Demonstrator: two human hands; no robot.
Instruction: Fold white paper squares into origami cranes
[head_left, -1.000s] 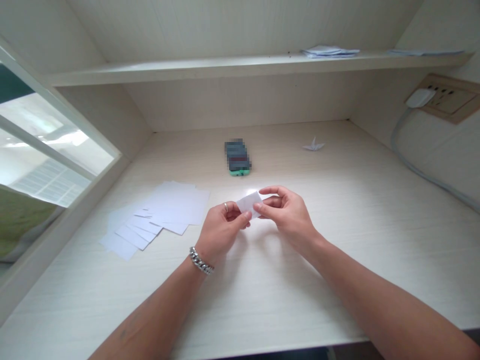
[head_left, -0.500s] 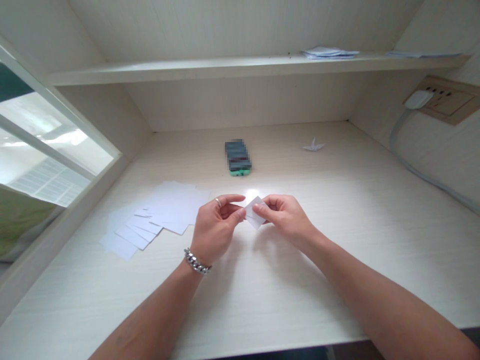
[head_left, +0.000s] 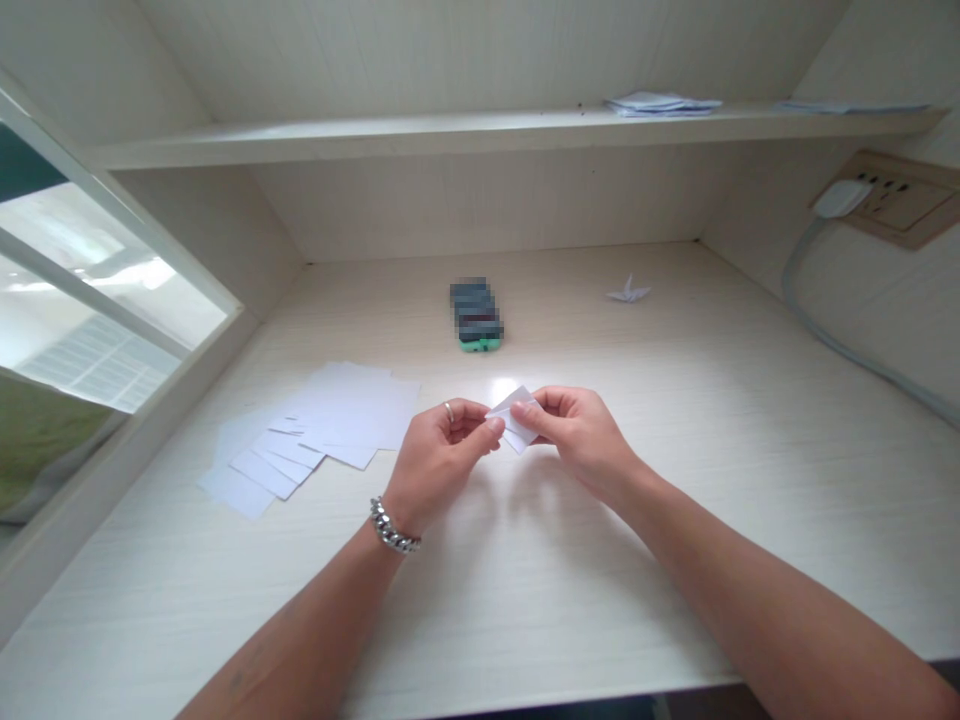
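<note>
A small folded piece of white paper [head_left: 517, 434] is held between my two hands just above the desk, with crease lines across its face. My right hand [head_left: 581, 425] pinches its right side, thumb on top and fingers behind. At its left corner, the thumb and fingers of my left hand [head_left: 442, 450] are closed on the paper; a ring and a chain bracelet are on this hand and wrist. Farther back on the desk stands a small white paper crane [head_left: 628, 291].
Loose white paper sheets [head_left: 345, 410] lie spread at the left. A dark, blurred-out phone-like object [head_left: 477, 315] with a green end lies beyond my hands. Folded papers [head_left: 662, 104] rest on the shelf [head_left: 375, 138]. A white plug [head_left: 841, 199] with a cable [head_left: 847, 350] sits in the right wall's socket.
The folded paper has shifted slightly right and tilted. My left hand has moved right, and its fingers, raised before, are now closed in at the paper's left corner.
</note>
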